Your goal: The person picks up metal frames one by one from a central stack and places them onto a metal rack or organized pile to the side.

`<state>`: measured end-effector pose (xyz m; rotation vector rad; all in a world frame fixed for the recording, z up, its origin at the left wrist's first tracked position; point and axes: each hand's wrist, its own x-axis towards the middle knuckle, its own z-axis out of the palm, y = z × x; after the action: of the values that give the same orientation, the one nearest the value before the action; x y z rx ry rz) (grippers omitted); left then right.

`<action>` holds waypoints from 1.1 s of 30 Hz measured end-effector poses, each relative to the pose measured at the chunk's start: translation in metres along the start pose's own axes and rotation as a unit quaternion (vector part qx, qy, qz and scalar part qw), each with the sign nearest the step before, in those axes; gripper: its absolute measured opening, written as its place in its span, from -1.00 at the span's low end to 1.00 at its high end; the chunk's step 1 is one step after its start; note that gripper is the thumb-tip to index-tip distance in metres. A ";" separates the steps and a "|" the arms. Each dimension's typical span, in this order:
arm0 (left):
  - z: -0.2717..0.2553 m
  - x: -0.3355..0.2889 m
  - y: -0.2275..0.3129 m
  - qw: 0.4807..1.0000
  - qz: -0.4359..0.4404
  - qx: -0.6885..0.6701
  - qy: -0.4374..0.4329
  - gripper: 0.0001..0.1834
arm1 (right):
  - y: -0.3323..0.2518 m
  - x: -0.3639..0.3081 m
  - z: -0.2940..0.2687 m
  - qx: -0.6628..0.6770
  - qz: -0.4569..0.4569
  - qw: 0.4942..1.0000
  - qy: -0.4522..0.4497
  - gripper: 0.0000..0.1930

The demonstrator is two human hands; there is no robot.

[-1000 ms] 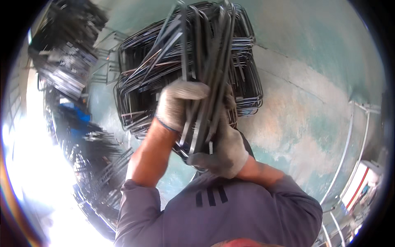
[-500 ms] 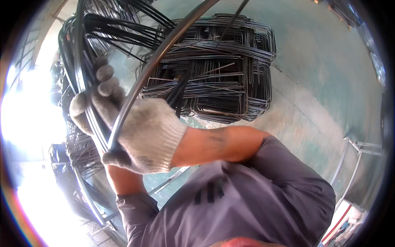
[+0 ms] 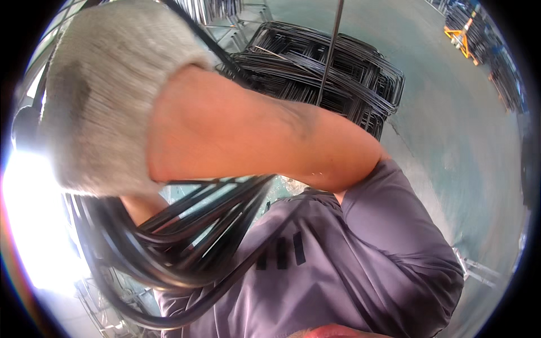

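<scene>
Close in front of me, my right hand (image 3: 115, 93), in a grey-white knit glove, is raised at the upper left with its arm across my chest. Its cuff and back face me, and the fingers are hidden. Directly below the glove, a bundle of dark bent metal rods (image 3: 169, 262) hangs in the air, curving in loops before my shirt. Part of my left forearm (image 3: 141, 207) shows behind these rods. My left hand itself is out of sight behind the glove and rods. Another dark rod (image 3: 197, 31) slants past the right wrist.
Beyond my arm, a stack of rectangular rod frames (image 3: 338, 62) lies on the green-grey floor (image 3: 445, 112). A thin upright rod (image 3: 331, 50) crosses in front of it. More metalwork and a yellow-orange frame (image 3: 463, 39) stand far right. Strong glare fills the left side.
My right gloved hand has risen up and left, much closer to the view, hiding its fingers. The rod bundle has come up and now curves before my chest. The stack appears farther right.
</scene>
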<state>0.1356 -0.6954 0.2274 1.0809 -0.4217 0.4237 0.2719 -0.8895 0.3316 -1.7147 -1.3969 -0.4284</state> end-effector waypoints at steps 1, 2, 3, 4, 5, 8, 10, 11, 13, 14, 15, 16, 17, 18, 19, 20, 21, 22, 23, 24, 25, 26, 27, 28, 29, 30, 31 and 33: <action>0.013 0.010 -0.011 0.999 0.017 -0.006 -0.032 -0.34 | -0.008 0.004 -0.010 -0.084 -0.032 0.996 0.026 -0.45; 0.018 -0.001 -0.006 0.999 0.033 0.029 -0.019 -0.34 | -0.011 0.011 0.001 -0.111 -0.079 0.990 0.040 -0.45; 0.023 -0.012 -0.003 0.996 0.052 0.067 -0.001 -0.35 | -0.015 0.013 0.008 -0.119 -0.108 0.987 0.027 -0.46; 0.027 -0.026 0.003 0.991 0.073 0.112 0.014 -0.35 | -0.020 0.015 0.017 -0.123 -0.138 0.983 0.010 -0.47; 0.031 -0.040 0.009 0.982 0.096 0.157 0.035 -0.36 | -0.027 0.016 0.024 -0.109 -0.152 0.982 -0.035 -0.48; 0.031 -0.105 0.035 0.914 0.158 0.335 0.167 -0.36 | -0.060 0.017 0.075 0.103 -0.039 0.975 -0.191 -0.54; 0.019 -0.124 0.029 0.858 0.181 0.407 0.255 -0.37 | -0.075 0.002 0.106 0.211 0.088 0.953 -0.197 -0.63; 0.014 -0.138 0.033 0.818 0.181 0.446 0.315 -0.37 | -0.088 -0.004 0.122 0.278 0.141 0.931 -0.191 -0.67; 0.004 -0.162 0.049 0.744 0.152 0.484 0.434 -0.37 | -0.108 -0.017 0.138 0.358 0.184 0.887 -0.225 -0.68; -0.009 -0.175 0.055 0.725 0.131 0.474 0.481 -0.36 | -0.119 -0.024 0.160 0.341 0.202 0.889 -0.231 -0.65; -0.023 -0.187 0.063 0.741 0.107 0.432 0.503 -0.36 | -0.129 -0.032 0.182 0.323 0.219 0.890 -0.236 -0.62; -0.040 -0.200 0.068 0.787 0.089 0.343 0.505 -0.39 | -0.135 -0.038 0.195 0.348 0.236 0.874 -0.243 -0.62; -0.058 -0.212 0.079 0.861 0.070 0.196 0.464 -0.42 | -0.142 -0.041 0.197 0.387 0.251 0.840 -0.285 -0.63; -0.073 -0.222 0.089 0.908 0.049 0.057 0.412 -0.45 | -0.146 -0.045 0.211 0.383 0.254 0.832 -0.312 -0.63; -0.084 -0.230 0.094 0.927 0.029 -0.029 0.373 -0.46 | -0.147 -0.048 0.227 0.375 0.258 0.825 -0.335 -0.64; -0.093 -0.242 0.101 0.933 0.016 -0.082 0.351 -0.48 | -0.150 -0.051 0.241 0.345 0.229 0.841 -0.349 -0.63; -0.098 -0.253 0.101 0.933 -0.001 -0.119 0.339 -0.46 | -0.154 -0.052 0.252 0.315 0.199 0.855 -0.361 -0.62; -0.107 -0.264 0.099 0.931 -0.020 -0.159 0.329 -0.45 | -0.157 -0.050 0.260 0.230 0.135 0.857 -0.441 -0.61; -0.107 -0.269 0.102 0.917 -0.039 -0.176 0.355 -0.42 | -0.166 -0.048 0.262 0.157 0.054 0.859 -0.484 -0.63; -0.103 -0.273 0.096 0.913 0.000 -0.256 0.317 -0.38 | -0.170 -0.067 0.275 0.137 -0.018 0.889 -0.437 -0.64; -0.106 -0.286 0.091 0.905 0.028 -0.261 0.336 -0.35 | -0.177 -0.067 0.278 0.110 -0.050 0.876 -0.466 -0.64; -0.109 -0.295 0.093 0.909 0.029 -0.231 0.347 -0.35 | -0.185 -0.065 0.278 0.085 -0.087 0.863 -0.491 -0.65; -0.110 -0.302 0.097 0.911 0.030 -0.201 0.358 -0.34 | -0.191 -0.055 0.274 0.048 -0.087 0.803 -0.588 -0.64; -0.110 -0.305 0.100 0.911 0.043 -0.217 0.348 -0.34 | -0.185 -0.073 0.285 0.074 -0.108 0.847 -0.515 -0.67; -0.110 -0.313 0.107 0.909 0.068 -0.204 0.357 -0.35 | -0.186 -0.084 0.295 0.115 -0.130 0.879 -0.445 -0.70; -0.112 -0.322 0.117 0.907 0.095 -0.189 0.364 -0.35 | -0.186 -0.091 0.306 0.157 -0.151 0.903 -0.371 -0.74; -0.113 -0.326 0.122 0.905 0.121 -0.178 0.368 -0.35 | -0.185 -0.097 0.315 0.195 -0.168 0.920 -0.296 -0.77; -0.105 -0.330 0.138 0.898 0.156 -0.153 0.382 -0.34 | -0.193 -0.095 0.333 0.244 -0.173 0.928 -0.220 -0.85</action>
<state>-0.2025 -0.5854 0.1147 0.4699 0.0505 0.9866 -0.0166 -0.6871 0.1505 -1.1911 -1.9481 0.1368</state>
